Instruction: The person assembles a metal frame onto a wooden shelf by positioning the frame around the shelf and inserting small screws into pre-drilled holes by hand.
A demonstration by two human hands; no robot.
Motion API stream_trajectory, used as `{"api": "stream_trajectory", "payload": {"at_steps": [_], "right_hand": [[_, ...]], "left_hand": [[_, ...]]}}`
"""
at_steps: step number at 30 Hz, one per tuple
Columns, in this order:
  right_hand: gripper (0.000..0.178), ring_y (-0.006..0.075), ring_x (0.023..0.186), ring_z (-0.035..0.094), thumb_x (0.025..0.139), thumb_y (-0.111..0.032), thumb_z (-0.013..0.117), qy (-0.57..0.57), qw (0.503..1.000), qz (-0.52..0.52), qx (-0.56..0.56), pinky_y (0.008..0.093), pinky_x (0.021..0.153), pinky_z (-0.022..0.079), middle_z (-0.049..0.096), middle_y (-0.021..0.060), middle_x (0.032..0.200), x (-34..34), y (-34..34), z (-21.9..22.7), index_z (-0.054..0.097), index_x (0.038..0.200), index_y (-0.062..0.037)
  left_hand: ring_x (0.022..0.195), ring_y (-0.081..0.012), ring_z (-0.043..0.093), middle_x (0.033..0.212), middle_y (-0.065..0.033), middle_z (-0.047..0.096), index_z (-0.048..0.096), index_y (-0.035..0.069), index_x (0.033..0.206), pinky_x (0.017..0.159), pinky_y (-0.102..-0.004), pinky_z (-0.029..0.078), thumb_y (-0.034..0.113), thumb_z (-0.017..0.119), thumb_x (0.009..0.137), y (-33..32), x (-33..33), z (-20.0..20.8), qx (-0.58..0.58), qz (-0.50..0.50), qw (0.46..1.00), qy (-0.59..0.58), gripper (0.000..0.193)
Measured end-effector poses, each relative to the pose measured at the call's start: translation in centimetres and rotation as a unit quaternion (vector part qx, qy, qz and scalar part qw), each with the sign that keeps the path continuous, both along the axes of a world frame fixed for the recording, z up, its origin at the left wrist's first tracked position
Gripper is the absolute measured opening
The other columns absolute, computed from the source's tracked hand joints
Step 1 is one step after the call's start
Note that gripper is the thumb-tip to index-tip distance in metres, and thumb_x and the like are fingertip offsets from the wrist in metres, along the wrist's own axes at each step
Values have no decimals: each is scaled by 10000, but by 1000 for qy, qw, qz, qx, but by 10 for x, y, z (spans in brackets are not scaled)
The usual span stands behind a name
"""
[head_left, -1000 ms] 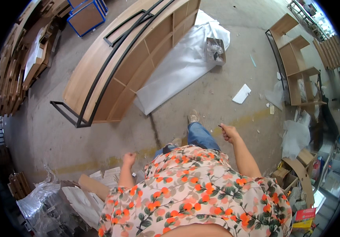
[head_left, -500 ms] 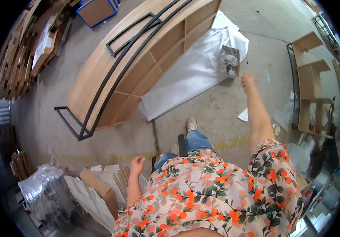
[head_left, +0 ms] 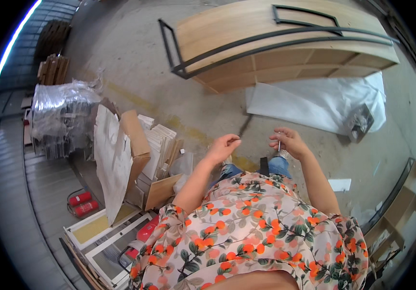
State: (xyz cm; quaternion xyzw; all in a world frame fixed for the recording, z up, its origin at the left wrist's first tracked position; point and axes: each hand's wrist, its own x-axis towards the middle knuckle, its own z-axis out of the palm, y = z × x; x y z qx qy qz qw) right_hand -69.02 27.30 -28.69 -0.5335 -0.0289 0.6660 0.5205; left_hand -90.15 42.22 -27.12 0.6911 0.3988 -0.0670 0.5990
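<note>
In front of my waist, my left hand (head_left: pixel 223 148) is closed, thumb and fingers pinched together. What is between them, if anything, is too small to make out. My right hand (head_left: pixel 289 141) is beside it, a short gap away, its fingers shut on a thin, pale rod (head_left: pixel 279 145) that points down. Farther off, a long wooden cabinet (head_left: pixel 237 29) with open compartments lies on the floor, with a black metal frame (head_left: pixel 246 44) along it. Neither hand touches the cabinet.
White foam sheeting (head_left: pixel 300 104) lies beside the cabinet, with a small box (head_left: pixel 360 123) of plastic bags on it. Stacked boards and a cardboard carton (head_left: pixel 135 137) stand at left, near a wrapped pile (head_left: pixel 63 111) and red fire extinguishers (head_left: pixel 83 203). A wooden shelf unit (head_left: pixel 396 217) is at right.
My view has turned left. My right hand has come back from its reach near the small box and now holds a thin rod near my left hand, which has risen in front of me.
</note>
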Motion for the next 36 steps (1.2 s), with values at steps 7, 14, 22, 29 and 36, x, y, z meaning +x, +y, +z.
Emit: {"api": "stream_trajectory", "payload": {"at_steps": [7, 14, 22, 29, 36], "right_hand": [[218, 151, 621, 568, 796, -158, 500, 6, 997, -60, -50, 222, 482, 444, 564, 81, 718, -6, 2, -3, 492, 931, 13], [214, 120, 534, 506, 768, -210, 553, -75, 982, -51, -164, 207, 425, 360, 544, 50, 669, 44, -79, -16, 530, 838, -9], [155, 114, 534, 524, 768, -194, 546, -105, 975, -81, -180, 215, 422, 382, 550, 42, 644, 54, -105, -35, 526, 787, -42], [164, 150, 512, 552, 745, -182, 552, -222, 931, -27, -287, 247, 408, 429, 567, 82, 635, 40, -139, -117, 547, 771, -20], [158, 143, 486, 528, 774, -167, 503, -210, 930, -201, -227, 242, 412, 424, 537, 64, 601, 35, -156, -97, 522, 718, -20]], "left_hand": [[711, -92, 514, 794, -39, 567, 536, 4, 921, 643, -231, 411, 204, 537, 776, 18, -43, 2, -8, 47, 998, -40, 247], [657, -92, 519, 678, -30, 567, 565, 2, 852, 604, -226, 408, 203, 545, 767, -14, -35, -52, 97, 149, 983, 45, 219], [674, -48, 470, 746, 18, 544, 562, 20, 850, 606, -197, 384, 140, 577, 749, 26, 16, 9, 64, 133, 968, -201, 157], [1051, -196, 412, 1149, -111, 420, 547, 50, 892, 872, -330, 326, 155, 525, 758, 68, 46, 218, 190, 60, 849, -489, 171], [1002, -191, 446, 1066, -101, 489, 560, 38, 842, 852, -310, 336, 66, 558, 722, 52, 110, 215, 207, -125, 855, -459, 123]]}}
